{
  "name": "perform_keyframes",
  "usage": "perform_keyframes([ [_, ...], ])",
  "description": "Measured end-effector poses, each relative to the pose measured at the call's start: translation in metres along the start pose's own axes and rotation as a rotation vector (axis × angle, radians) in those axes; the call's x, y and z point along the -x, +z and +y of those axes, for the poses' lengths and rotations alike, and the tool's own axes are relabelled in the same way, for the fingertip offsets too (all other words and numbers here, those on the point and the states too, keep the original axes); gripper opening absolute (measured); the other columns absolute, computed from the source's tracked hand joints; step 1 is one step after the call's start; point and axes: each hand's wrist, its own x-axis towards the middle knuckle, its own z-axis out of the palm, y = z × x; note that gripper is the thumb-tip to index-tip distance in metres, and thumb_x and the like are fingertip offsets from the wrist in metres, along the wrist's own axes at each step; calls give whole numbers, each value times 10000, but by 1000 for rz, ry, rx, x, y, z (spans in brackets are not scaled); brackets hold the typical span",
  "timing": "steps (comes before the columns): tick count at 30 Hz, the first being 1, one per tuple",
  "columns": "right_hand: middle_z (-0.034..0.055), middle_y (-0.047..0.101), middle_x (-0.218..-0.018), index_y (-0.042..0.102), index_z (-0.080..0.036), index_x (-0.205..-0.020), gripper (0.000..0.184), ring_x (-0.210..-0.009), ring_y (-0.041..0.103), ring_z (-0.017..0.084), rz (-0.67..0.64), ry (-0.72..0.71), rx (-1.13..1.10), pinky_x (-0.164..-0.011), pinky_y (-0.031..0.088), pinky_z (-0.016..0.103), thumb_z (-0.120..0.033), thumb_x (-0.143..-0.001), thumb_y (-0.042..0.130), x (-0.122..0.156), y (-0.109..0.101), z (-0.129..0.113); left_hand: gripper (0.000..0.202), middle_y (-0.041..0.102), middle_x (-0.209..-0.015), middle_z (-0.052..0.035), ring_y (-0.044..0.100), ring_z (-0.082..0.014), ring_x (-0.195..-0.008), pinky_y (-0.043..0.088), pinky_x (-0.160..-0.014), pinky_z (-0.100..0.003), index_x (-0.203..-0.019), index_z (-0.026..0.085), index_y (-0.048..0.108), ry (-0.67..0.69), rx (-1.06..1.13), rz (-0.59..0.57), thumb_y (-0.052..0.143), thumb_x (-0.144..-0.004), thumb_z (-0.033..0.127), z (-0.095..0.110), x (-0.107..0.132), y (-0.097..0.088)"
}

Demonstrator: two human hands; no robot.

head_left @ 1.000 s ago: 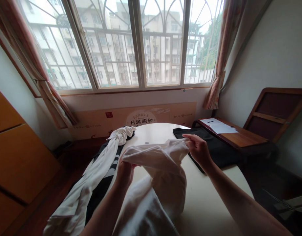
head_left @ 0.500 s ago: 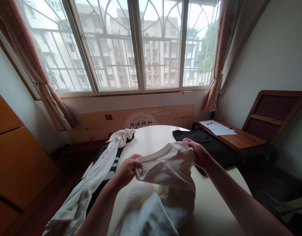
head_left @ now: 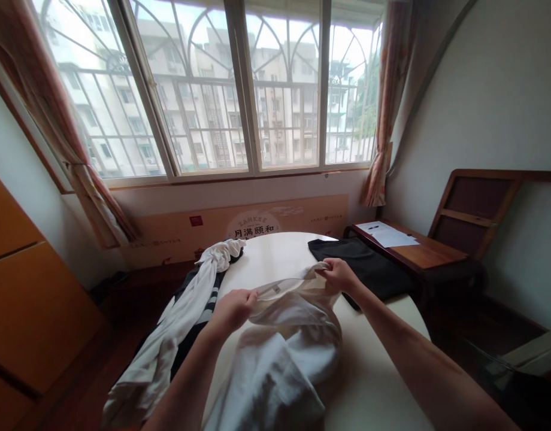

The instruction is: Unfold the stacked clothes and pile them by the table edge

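A white garment hangs in loose folds over the white table, held by its upper edge. My left hand pinches one end of that edge. Closed on the other end is my right hand, a little higher and farther off. Between the hands the garment's opening gapes, and a small label shows inside it. Its lower part spreads toward me on the tabletop.
Left of my hands, a twisted white cloth lies over dark striped clothing. A folded black garment lies on the table's right side. Beyond it, papers rest on a wooden chair seat. A printed cardboard panel stands below the window.
Both hands keep hold of the garment's edge. The opening has turned up, so its inside and label now show. My right hand appears slightly farther left; the whole view has shifted a little.
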Motion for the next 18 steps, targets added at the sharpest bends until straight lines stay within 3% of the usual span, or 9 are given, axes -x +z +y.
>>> perform_keyframes([
  [2,13,575,-578,583,-170,-604,457,-570,468,120,48,-39,184,-559,266,243,-564,-835,572,-4,-20,-23,480,735,-837,-112,642,-246,-797,381,-671,-311,-793,169,745,-74,-96,120,362,-986,386,13,-1,-17],
  [4,42,632,-618,651,-170,-654,487,-588,518,136,88,-102,312,-568,268,253,-574,-893,517,-13,-49,-57,377,718,-790,-101,633,-244,-762,384,-677,-313,-810,175,761,-79,-116,277,490,-954,393,25,-3,-52],
  [7,74,684,-670,716,-178,-728,526,-628,582,167,175,-204,438,-583,287,264,-593,-939,471,-33,-103,-125,185,637,-662,-46,575,-228,-695,399,-729,-325,-790,178,761,17,19,562,688,-852,337,44,-8,-131],
  [9,89,711,-716,741,-182,-781,506,-670,623,193,279,-259,503,-595,304,271,-581,-952,481,-45,-139,-173,51,583,-619,1,539,-205,-700,411,-808,-324,-773,166,741,98,174,732,774,-735,158,58,-9,-188],
  [13,113,737,-795,763,-168,-884,516,-713,646,212,467,-379,613,-629,365,281,-573,-986,460,-60,-200,-252,299,635,-909,-14,548,-229,-1013,348,-1066,-357,-902,107,659,247,140,928,845,-673,53,86,4,-283],
  [15,109,740,-825,763,-163,-940,524,-738,646,213,546,-440,669,-663,402,287,-573,-1000,443,-59,-226,-276,274,625,-1078,-33,489,-255,-1184,260,-1159,-425,-991,85,619,326,64,982,784,-775,51,95,16,-314],
  [18,109,729,-827,757,-155,-950,585,-799,651,236,640,-484,749,-726,443,315,-614,-1009,399,-53,-258,-297,190,615,-1088,-22,440,-277,-1258,179,-1189,-556,-1098,82,593,368,-79,1036,613,-916,34,100,34,-340],
])
